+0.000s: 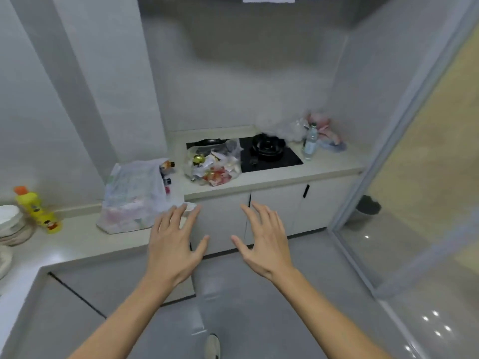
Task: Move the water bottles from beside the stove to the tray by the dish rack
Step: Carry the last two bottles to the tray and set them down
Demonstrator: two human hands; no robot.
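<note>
A clear water bottle (310, 141) with a green cap stands upright on the counter just right of the black stove (269, 159). My left hand (174, 239) and my right hand (261, 237) hover side by side in front of the cabinets, fingers spread, holding nothing. Both are well short of the bottle, which is up and to the right. No tray or dish rack shows in this view.
A black pan (267, 147) sits on the stove. A clear bag of rubbish (213, 164) lies on the stove's left part, a white plastic bag (134, 195) on the lower counter. Yellow detergent bottle (39, 209) and stacked white bowls (9, 220) at left. Glass door (414, 151) at right.
</note>
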